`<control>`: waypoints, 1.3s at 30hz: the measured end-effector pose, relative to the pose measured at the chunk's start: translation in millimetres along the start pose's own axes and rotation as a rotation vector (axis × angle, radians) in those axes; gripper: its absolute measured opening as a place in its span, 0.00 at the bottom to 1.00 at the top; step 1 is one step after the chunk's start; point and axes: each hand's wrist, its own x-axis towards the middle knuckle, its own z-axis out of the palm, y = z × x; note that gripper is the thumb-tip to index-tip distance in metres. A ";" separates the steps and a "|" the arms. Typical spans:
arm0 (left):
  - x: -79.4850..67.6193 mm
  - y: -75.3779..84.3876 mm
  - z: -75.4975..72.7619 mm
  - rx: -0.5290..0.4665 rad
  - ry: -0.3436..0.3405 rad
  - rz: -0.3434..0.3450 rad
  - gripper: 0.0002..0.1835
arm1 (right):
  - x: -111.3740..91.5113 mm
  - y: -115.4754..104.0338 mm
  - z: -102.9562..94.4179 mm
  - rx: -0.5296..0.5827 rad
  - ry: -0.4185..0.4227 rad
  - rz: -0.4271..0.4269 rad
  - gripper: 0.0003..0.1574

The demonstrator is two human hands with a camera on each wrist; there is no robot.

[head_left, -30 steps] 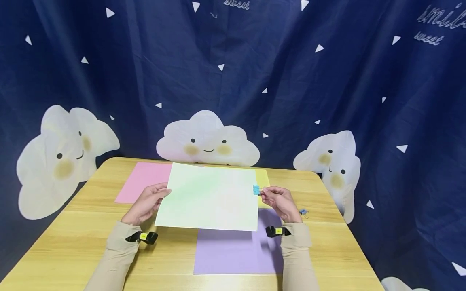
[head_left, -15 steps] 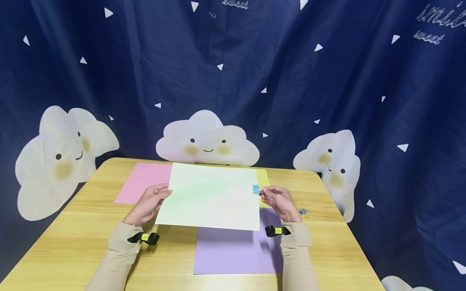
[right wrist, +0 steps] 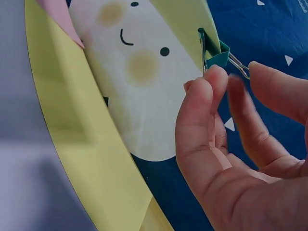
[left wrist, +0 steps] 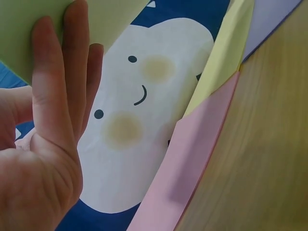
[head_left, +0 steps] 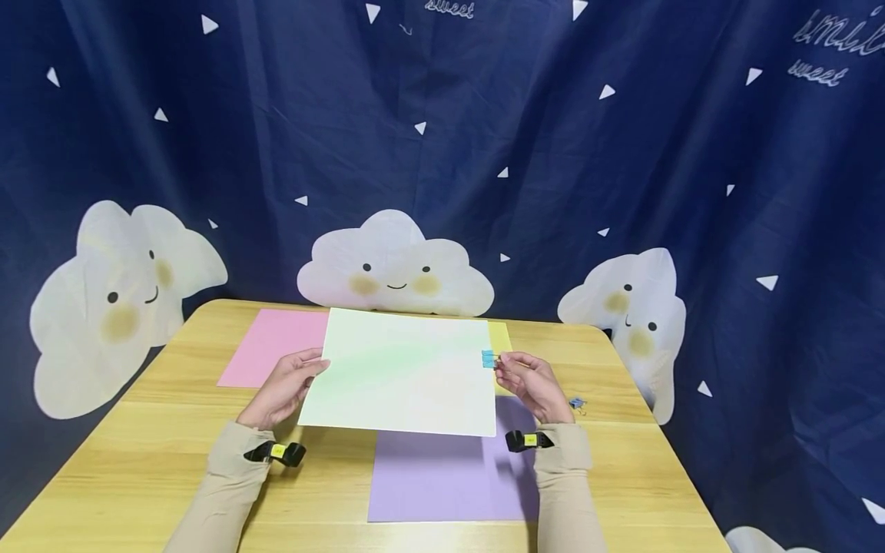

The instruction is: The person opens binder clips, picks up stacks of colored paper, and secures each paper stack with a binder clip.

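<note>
A pale green sheet of paper (head_left: 401,376) is held up tilted above the table. At its left edge my left hand (head_left: 282,388) pinches it, thumb on top and fingers behind; in the left wrist view those fingers (left wrist: 50,82) lie against the underside. On the right edge sits a blue binder clip (head_left: 488,359). My right hand (head_left: 532,384) pinches the clip's wire handles. In the right wrist view one wire handle (right wrist: 201,48) lies along the sheet's underside, and the thumb touches the other, which sticks outward.
Under the raised sheet lie pink paper (head_left: 273,346), yellow paper (head_left: 501,338) and purple paper (head_left: 449,484), overlapping on the wooden table (head_left: 311,499). A small dark blue clip (head_left: 577,402) rests right of my right hand. A navy cloud-print curtain (head_left: 442,153) hangs behind.
The green sheet and my left hand have shifted slightly to the right. My right hand stays at the clip on the sheet's edge.
</note>
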 end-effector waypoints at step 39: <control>0.1 2.7 2.6 -0.146 -0.001 0.024 0.35 | 1.9 3.1 3.8 -0.019 -0.231 0.053 0.27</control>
